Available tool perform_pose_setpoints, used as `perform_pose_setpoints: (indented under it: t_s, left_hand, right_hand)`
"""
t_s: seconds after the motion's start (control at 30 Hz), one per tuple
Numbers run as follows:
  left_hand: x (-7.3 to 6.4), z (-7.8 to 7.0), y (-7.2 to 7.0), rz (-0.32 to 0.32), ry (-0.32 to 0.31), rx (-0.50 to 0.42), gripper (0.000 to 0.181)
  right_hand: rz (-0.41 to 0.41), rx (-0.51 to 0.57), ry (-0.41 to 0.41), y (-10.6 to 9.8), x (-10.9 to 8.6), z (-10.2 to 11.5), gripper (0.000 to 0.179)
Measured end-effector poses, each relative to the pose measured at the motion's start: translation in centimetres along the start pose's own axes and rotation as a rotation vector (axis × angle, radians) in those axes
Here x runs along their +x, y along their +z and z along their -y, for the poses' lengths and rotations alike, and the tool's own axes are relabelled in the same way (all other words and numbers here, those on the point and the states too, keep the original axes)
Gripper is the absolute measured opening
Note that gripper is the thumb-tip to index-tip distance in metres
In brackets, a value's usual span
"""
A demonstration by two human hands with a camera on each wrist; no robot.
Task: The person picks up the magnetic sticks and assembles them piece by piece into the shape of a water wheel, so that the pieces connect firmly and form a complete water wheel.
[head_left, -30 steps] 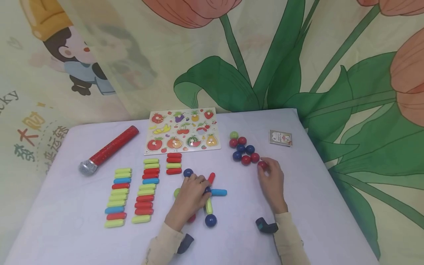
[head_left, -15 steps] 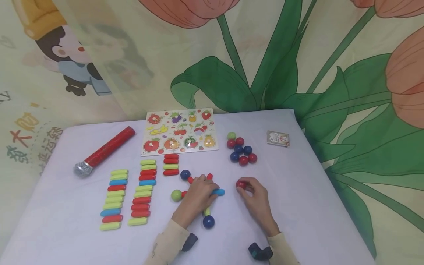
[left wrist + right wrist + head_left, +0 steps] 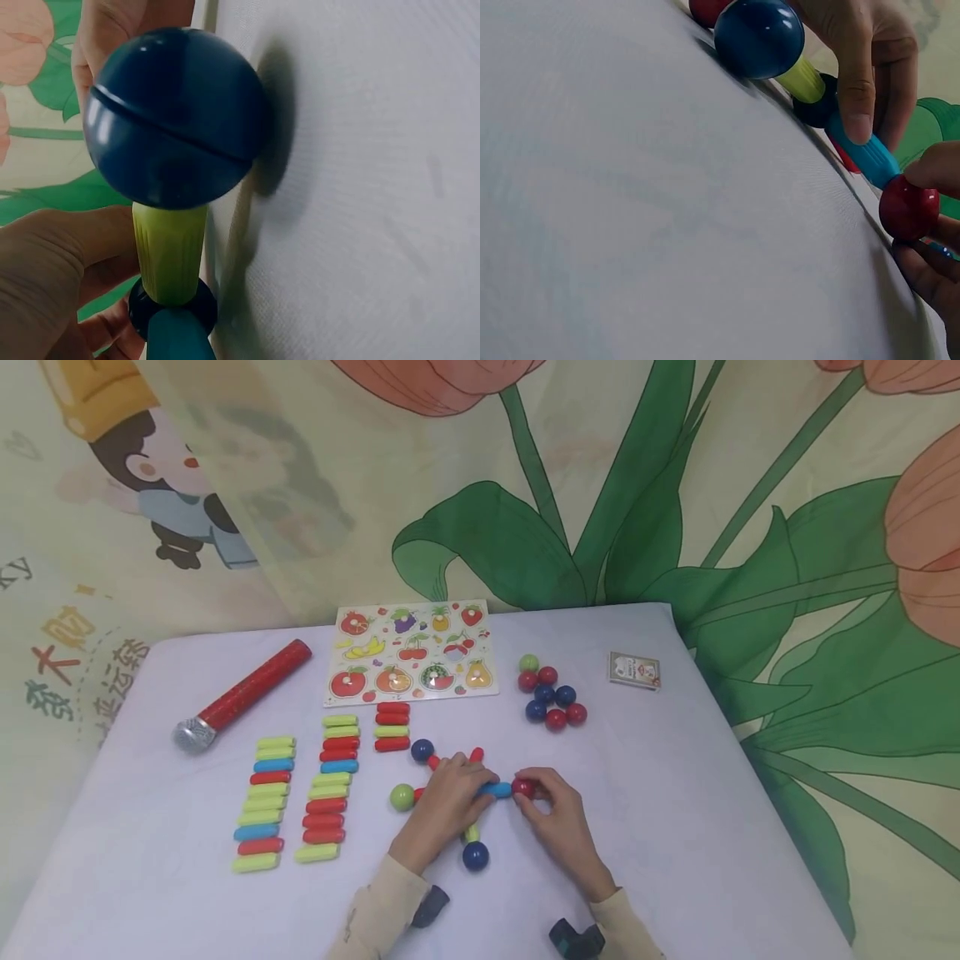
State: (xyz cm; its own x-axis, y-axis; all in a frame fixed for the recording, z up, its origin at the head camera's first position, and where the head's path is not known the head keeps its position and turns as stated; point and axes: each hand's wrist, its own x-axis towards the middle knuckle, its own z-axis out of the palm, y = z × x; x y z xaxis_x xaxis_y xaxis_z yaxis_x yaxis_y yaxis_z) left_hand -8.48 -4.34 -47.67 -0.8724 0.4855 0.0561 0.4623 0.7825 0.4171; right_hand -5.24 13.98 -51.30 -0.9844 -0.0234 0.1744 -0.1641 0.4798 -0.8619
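A star-like model of magnetic-looking rods and balls lies on the white cloth, its middle under my left hand. My left thumb and fingers pinch the light-blue rod, which runs out from a dark-blue centre ball. At that rod's free end, my right hand holds a red ball between thumb and fingers, right against the tip. Other arms end in a green ball and dark-blue balls; one of these looms large in the left wrist view on a yellow-green rod.
Loose balls in red, blue and green cluster behind the right hand. Rows of coloured rods lie to the left. Farther back are a fruit puzzle board, a red microphone and a card box.
My right hand has brought the red ball left and nearer from beside the loose balls to the light-blue rod's end. My left hand has shifted from the centre onto that rod.
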Motion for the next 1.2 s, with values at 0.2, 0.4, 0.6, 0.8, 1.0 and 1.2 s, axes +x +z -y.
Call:
perform_pose_setpoints:
  t_s: [0.2,0.4,0.6,0.8,1.0,1.2]
  left_hand:
    - [-0.3,0.1,0.0,-0.059,-0.026,-0.004,0.033]
    - [-1.6,0.1,-0.6,-0.208,-0.229,0.120,0.039]
    - [-2.1,-0.1,-1.1,-0.160,-0.225,0.206,0.043]
    - [-1.7,-0.6,-1.5,-0.104,-0.160,0.244,0.039]
    - [-1.6,-0.7,-1.7,-0.081,-0.056,0.253,0.035]
    - [-1.7,-0.5,-2.0,-0.048,-0.003,0.166,0.038]
  right_hand:
    - [0.018,-0.036,-0.016,-0.1,0.0,0.0,0.032]
    - [-0.048,-0.030,0.002,-0.8,0.1,-0.8,0.023]
    - [-0.076,-0.021,0.016,-1.5,0.5,-1.2,0.021]
    - [-0.105,-0.048,0.014,-2.4,0.9,-1.5,0.020]
    - [-0.139,-0.059,0.027,-3.6,1.4,-1.6,0.020]
    - [-0.176,-0.116,0.012,-4.5,2.7,-1.9,0.021]
